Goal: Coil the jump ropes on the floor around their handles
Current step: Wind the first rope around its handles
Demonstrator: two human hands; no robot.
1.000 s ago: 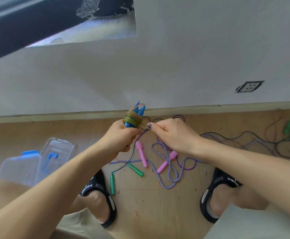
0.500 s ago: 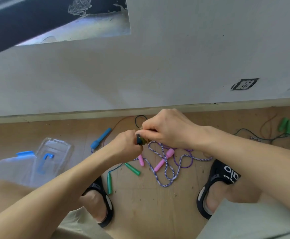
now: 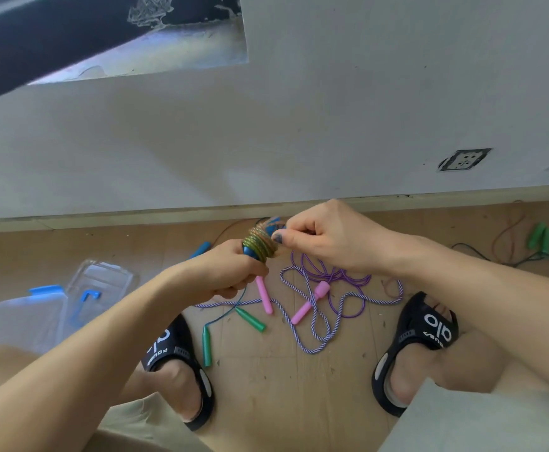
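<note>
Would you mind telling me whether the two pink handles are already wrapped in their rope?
No, both pink handles lie bare on the floor, with the purple-and-white rope spread loosely around them.

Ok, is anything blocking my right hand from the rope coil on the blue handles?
Nothing visible does. The right hand is already pinching at the top of the coil on the blue handles, which the left hand grips from below.

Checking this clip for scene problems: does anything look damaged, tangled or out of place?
Yes. The purple-white rope with pink handles lies tangled on the floor with a thinner purple cord. The wall socket looks broken.
</note>
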